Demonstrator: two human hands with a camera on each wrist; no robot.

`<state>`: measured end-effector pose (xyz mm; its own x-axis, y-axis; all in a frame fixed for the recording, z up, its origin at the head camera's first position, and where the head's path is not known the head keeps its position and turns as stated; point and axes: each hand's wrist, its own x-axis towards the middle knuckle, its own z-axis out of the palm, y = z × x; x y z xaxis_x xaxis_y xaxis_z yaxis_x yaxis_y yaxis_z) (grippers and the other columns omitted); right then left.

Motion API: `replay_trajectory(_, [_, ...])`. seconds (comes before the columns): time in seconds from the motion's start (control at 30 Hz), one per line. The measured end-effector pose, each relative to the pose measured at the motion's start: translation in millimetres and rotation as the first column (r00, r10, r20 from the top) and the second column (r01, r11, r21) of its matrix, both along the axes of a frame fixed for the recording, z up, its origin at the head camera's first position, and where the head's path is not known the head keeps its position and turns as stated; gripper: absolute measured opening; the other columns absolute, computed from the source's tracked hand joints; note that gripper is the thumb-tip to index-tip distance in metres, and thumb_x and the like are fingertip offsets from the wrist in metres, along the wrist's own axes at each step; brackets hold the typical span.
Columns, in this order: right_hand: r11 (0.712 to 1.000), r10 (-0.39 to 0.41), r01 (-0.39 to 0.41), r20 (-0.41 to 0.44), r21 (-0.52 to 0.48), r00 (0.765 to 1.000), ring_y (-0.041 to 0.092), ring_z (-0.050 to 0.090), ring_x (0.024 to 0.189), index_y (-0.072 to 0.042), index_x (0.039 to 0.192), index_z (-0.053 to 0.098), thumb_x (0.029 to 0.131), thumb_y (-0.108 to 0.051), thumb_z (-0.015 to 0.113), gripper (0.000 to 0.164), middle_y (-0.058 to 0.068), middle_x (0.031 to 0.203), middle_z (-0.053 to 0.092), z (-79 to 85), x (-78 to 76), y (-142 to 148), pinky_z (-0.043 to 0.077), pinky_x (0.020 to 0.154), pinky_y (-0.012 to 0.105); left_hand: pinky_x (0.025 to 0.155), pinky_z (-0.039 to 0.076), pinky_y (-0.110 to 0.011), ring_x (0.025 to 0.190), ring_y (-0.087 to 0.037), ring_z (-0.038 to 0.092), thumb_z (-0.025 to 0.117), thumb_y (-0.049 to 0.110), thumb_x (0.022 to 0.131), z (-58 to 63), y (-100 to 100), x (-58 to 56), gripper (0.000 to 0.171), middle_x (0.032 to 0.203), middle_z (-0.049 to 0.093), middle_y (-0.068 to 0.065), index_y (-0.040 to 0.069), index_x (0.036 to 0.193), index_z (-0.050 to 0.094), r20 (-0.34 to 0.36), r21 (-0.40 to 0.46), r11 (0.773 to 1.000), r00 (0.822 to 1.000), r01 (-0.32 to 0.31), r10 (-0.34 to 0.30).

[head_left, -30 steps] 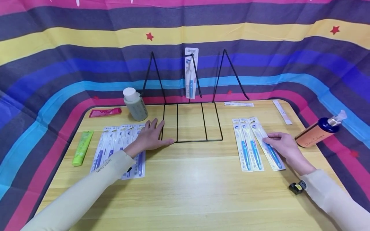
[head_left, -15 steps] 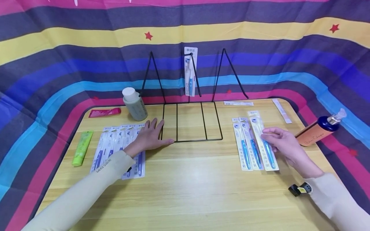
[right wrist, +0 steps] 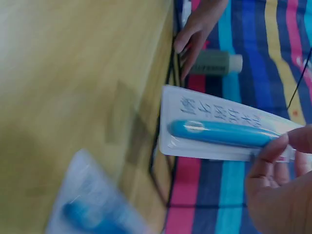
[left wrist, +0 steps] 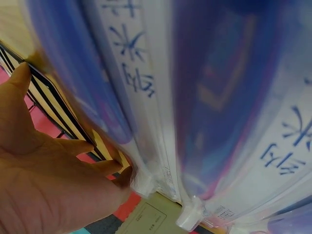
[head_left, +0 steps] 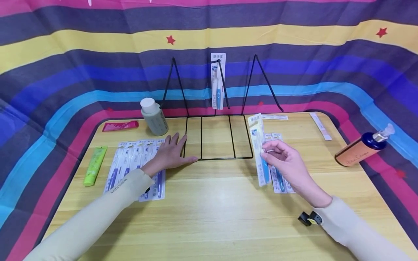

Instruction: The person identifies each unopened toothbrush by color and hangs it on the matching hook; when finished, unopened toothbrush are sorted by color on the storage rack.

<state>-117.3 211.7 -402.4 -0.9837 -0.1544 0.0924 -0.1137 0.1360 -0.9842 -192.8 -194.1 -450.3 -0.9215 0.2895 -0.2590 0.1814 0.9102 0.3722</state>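
One blister-packed toothbrush [head_left: 257,148], right of centre, is pinched by the right hand [head_left: 289,165]; the left hand [head_left: 168,155] rests, fingers spread, at the wire rack [head_left: 225,158].

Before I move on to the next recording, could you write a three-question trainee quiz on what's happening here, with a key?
1. Multiple choice: what does the right hand hold?
a) The green tube
b) A packaged blue toothbrush
c) The white-capped bottle

2. True or false: the left hand is at the left edge of the wire rack.

3. Fill in: another packaged toothbrush hangs at the rack's ____ (left, middle or right).

Key: 1 b; 2 true; 3 middle.
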Motion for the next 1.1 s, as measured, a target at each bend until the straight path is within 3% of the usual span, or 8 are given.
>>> replay_trajectory(0.2, [0.995, -0.013, -0.006, -0.192, -0.100, 0.981, 0.022, 0.071, 0.102, 0.005, 0.119, 0.068, 0.104, 0.001, 0.072, 0.017, 0.012, 0.109, 0.076, 14.9, -6.7, -30.0, 0.061, 0.083, 0.027, 0.124, 0.012, -0.077, 0.160, -0.060, 0.004, 0.062, 0.077, 0.097, -1.4, 0.7, -0.2, 0.112, 0.179, 0.009, -0.028, 0.009, 0.175, 0.019, -0.008, -0.001, 1.000, 1.000, -0.002, 0.002])
replay_trajectory(0.4, [0.982, 0.049, -0.099, -0.284, -0.163, 0.958, 0.022, 0.070, 0.096, 0.010, 0.118, 0.066, 0.101, 0.009, 0.069, 0.018, 0.016, 0.105, 0.075, 27.4, -10.6, -56.5, 0.060, 0.080, 0.027, 0.124, 0.012, -0.076, 0.160, -0.059, 0.005, 0.063, 0.076, 0.097, -1.4, 0.3, 0.4, 0.111, 0.179, 0.009, -0.027, 0.009, 0.175, 0.019, -0.012, -0.010, 1.000, 1.000, -0.007, 0.007])
replay_trajectory(0.6, [0.985, 0.070, -0.112, -0.295, -0.129, 0.953, 0.023, 0.069, 0.095, 0.006, 0.120, 0.067, 0.102, 0.006, 0.070, 0.018, 0.016, 0.106, 0.073, 34.8, -13.1, -76.0, 0.058, 0.078, 0.028, 0.125, 0.012, -0.075, 0.160, -0.059, 0.005, 0.064, 0.075, 0.097, -1.1, 0.8, 1.7, 0.111, 0.179, 0.009, -0.028, 0.009, 0.175, 0.019, -0.017, -0.012, 1.000, 1.000, -0.004, 0.004])
replay_trajectory(0.83, [0.988, 0.069, -0.104, -0.286, -0.110, 0.956, 0.025, 0.070, 0.096, 0.003, 0.121, 0.067, 0.101, 0.002, 0.072, 0.021, 0.016, 0.108, 0.074, 30.7, -17.8, -87.9, 0.059, 0.080, 0.029, 0.125, 0.012, -0.076, 0.160, -0.059, 0.005, 0.063, 0.075, 0.097, -0.2, 0.9, 1.8, 0.111, 0.179, 0.009, -0.028, 0.009, 0.175, 0.019, -0.013, -0.013, 1.000, 1.000, -0.002, 0.002])
replay_trajectory(0.97, [0.986, 0.087, -0.121, -0.267, -0.115, 0.960, 0.027, 0.067, 0.114, 0.004, 0.130, 0.066, 0.105, -0.007, 0.066, 0.027, 0.013, 0.127, 0.071, 29.1, -26.1, -90.2, 0.056, 0.096, 0.034, 0.125, 0.012, -0.076, 0.160, -0.060, 0.005, 0.063, 0.074, 0.098, 0.5, 1.2, 1.6, 0.111, 0.179, 0.009, -0.028, 0.009, 0.175, 0.019, -0.017, -0.014, 1.000, 1.000, 0.005, -0.005])
replay_trajectory(1.1, [0.976, 0.110, -0.151, -0.235, -0.160, 0.966, 0.026, 0.053, 0.136, 0.005, 0.141, 0.062, 0.110, -0.024, 0.048, 0.044, 0.010, 0.146, 0.062, 29.5, -43.6, -93.9, 0.037, 0.115, 0.044, 0.125, 0.012, -0.075, 0.160, -0.059, 0.005, 0.063, 0.075, 0.098, 0.5, 1.1, 1.5, 0.111, 0.179, 0.008, -0.028, 0.009, 0.175, 0.019, -0.014, -0.020, 1.000, 1.000, 0.003, -0.003])
